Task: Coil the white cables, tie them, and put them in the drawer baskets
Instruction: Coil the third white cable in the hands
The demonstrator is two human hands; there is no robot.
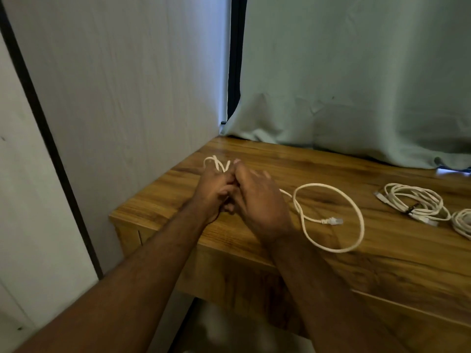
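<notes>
A white cable [331, 189] lies on the wooden table [382, 263], one wide loop ending in a clear plug [334, 221]. Its other end runs under my hands. My left hand [214, 192] grips small loops of it, which stick up above the knuckles [216, 163]. My right hand [257, 200] is pressed against the left, fingers curled round the same cable; the exact grip is hidden. Farther right lies a coiled white cable [415, 203] tied with a dark band, and part of another coil [462, 222] at the frame edge.
A pale wall panel [127, 98] stands close on the left of the table. A green curtain [356, 85] hangs behind, resting on the tabletop's far edge. A drawer front [420, 319] shows below the table's near edge.
</notes>
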